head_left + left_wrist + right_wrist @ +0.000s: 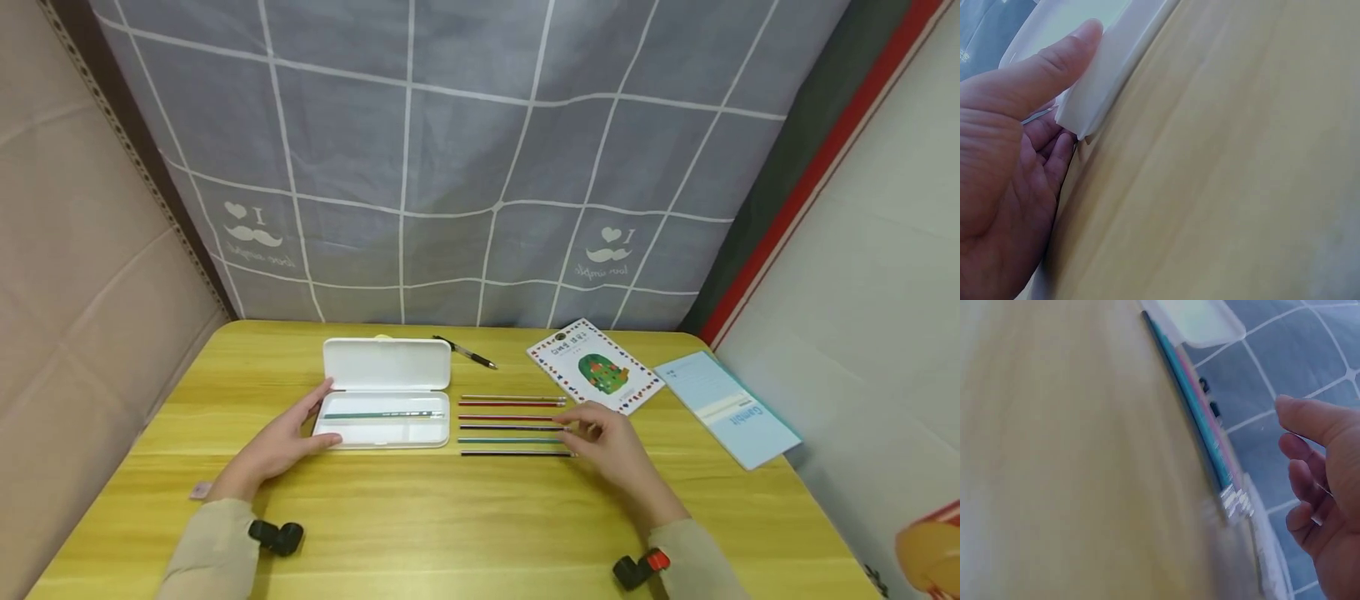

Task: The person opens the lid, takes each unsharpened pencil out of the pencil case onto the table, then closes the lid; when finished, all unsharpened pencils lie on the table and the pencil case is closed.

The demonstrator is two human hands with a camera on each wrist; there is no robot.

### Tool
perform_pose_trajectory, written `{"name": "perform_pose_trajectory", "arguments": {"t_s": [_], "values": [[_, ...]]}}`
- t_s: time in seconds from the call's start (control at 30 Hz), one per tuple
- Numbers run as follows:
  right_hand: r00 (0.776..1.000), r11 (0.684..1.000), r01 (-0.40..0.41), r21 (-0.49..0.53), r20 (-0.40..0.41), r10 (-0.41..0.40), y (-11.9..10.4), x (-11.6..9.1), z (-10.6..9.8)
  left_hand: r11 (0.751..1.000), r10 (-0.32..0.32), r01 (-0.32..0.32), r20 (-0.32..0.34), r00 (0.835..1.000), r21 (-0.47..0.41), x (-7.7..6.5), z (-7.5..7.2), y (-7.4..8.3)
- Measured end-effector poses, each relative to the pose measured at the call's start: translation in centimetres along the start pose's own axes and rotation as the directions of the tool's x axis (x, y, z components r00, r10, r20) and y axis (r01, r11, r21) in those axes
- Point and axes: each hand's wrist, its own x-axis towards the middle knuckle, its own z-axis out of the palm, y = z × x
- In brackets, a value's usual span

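A white pencil case (387, 347) lies with its lid raised, and a green pencil (382, 415) rests inside it. My left hand (279, 443) grips the case's left end; in the left wrist view the thumb (1066, 59) lies over the white wall and the other fingers are at its corner. Several pencils (513, 440) in different colours lie in a row to the right of the case. Over their right ends hovers my right hand (609, 440), fingers loosely bent. Nothing shows between its thumb and fingers in the right wrist view, where it is apart from the pencils (1194, 406).
A black pen (465, 353) lies behind the pencils. At the back right are a white booklet with a green picture (570, 350) and a light blue notebook (727, 408). A small pinkish piece (200, 491) sits near the left forearm. A grey checked cloth (450, 167) hangs behind the table.
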Motion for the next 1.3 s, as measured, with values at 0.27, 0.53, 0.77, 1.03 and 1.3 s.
{"name": "perform_pose_trajectory", "arguments": {"t_s": [0.27,0.53,0.77,1.03,1.3], "values": [[0.99,0.984,-0.122,0.133,0.091,0.11,-2.5,4.2,2.5,1.0,-0.003,0.003,0.0,1.0,0.003,-0.3,-0.1,-0.4],[0.983,0.994,-0.094,-0.051,0.15,0.101,-4.4,8.4,8.2,1.0,-0.012,0.012,-0.005,1.0,-0.002,-0.1,0.1,-0.7],[0.966,0.992,-0.095,-0.08,0.234,0.112,-5.5,9.8,12.9,1.0,-0.014,0.014,-0.009,1.0,-0.003,-0.1,0.4,-0.8],[0.959,0.963,-0.054,-0.264,0.255,0.124,-6.2,10.1,15.9,1.0,-0.026,0.026,-0.01,1.0,-0.005,0.0,0.4,-0.3],[0.963,0.907,-0.044,-0.419,0.224,0.15,-7.1,10.4,16.8,1.0,-0.015,0.015,-0.012,1.0,-0.002,0.0,0.2,0.0]]}}
